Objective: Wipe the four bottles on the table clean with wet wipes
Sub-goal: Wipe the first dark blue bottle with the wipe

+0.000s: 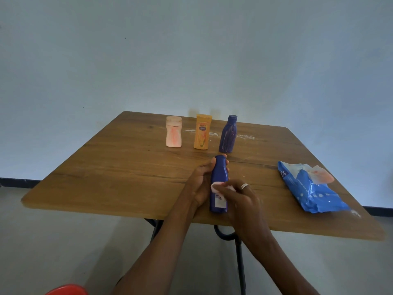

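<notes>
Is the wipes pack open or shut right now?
Open: a pinkish wipe sticks out of the top of the blue wipes pack, lying on the table.

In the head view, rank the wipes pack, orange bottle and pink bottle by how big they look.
1. Wipes pack, largest, though it lies nearer the camera.
2. Orange bottle.
3. Pink bottle, slightly shorter.

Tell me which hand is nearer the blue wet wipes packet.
Right. The right hand, pressing a wipe on the held dark blue bottle, lies just left of the blue wet wipes packet; the left hand grips the bottle's far side.
</notes>
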A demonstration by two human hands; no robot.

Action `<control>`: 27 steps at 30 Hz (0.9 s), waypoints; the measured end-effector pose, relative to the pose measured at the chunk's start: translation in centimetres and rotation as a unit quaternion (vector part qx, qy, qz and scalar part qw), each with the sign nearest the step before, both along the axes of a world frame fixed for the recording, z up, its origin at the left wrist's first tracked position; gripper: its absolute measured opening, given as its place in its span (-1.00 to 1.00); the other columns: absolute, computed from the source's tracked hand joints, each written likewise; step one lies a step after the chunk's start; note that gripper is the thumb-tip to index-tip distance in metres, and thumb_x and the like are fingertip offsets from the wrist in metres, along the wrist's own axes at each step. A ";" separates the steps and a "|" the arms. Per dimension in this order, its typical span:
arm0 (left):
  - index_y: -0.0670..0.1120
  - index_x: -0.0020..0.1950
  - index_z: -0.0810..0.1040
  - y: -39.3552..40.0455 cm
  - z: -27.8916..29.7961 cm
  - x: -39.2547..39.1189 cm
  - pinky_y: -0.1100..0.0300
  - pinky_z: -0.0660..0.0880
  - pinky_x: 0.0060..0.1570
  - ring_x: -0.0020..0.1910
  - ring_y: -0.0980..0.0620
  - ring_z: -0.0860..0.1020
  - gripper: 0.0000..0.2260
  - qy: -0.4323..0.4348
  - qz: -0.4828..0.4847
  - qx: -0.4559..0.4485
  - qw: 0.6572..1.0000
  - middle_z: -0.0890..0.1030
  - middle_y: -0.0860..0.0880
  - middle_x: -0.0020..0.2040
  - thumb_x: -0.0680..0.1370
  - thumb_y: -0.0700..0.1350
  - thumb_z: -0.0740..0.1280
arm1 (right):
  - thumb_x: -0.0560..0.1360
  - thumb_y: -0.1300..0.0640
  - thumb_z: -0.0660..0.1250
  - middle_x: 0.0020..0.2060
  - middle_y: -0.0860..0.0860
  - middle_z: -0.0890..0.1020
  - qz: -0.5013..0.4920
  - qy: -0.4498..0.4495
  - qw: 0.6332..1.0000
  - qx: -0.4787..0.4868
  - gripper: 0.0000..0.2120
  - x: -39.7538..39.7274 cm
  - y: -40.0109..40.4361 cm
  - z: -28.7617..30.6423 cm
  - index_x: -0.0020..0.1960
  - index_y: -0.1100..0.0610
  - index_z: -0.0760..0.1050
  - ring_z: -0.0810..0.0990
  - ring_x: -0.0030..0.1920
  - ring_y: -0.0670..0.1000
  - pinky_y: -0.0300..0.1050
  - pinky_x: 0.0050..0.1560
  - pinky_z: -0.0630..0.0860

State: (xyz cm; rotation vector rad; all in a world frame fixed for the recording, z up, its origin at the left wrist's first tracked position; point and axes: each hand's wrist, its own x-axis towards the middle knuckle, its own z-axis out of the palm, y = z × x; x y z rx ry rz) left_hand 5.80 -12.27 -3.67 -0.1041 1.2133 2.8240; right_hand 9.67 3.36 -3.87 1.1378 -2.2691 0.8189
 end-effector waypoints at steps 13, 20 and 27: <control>-0.21 0.19 0.54 -0.1 -0.4 0.0 0.10 0.61 -0.10 -0.08 -0.05 0.62 -0.73 -0.020 0.031 -0.062 0.997 0.63 -0.16 0.00 0.61 -0.08 0.20 | 0.41 0.20 0.44 -0.04 0.01 0.58 -0.089 -0.100 0.986 -0.100 -0.81 -3.5 -2.1 3.6 0.02 0.11 0.64 0.52 -0.10 -0.20 -0.46 -0.20 0.44; -0.20 0.18 0.58 -0.4 -0.4 0.0 0.03 0.53 0.00 -0.07 -0.08 0.59 -0.67 -0.012 0.021 -0.029 0.999 0.63 -0.17 -0.02 0.55 0.00 0.27 | 0.52 0.21 0.28 -0.15 -0.07 0.54 -0.019 -0.078 0.991 -0.103 -0.77 -2.5 -1.9 2.5 0.10 0.30 0.57 0.54 -0.18 -0.39 -0.45 -0.20 0.48; -0.19 0.20 0.55 -0.2 -0.3 -0.1 0.07 0.54 -0.02 -0.11 -0.04 0.57 -0.64 -0.001 0.006 -0.043 0.999 0.61 -0.15 -0.05 0.53 0.03 0.25 | 0.44 0.06 0.44 0.09 -0.16 0.54 -0.059 -0.136 0.979 -0.140 -0.76 -1.8 1.1 -1.0 0.11 -0.04 0.59 0.55 0.11 -0.19 -0.40 -0.12 0.55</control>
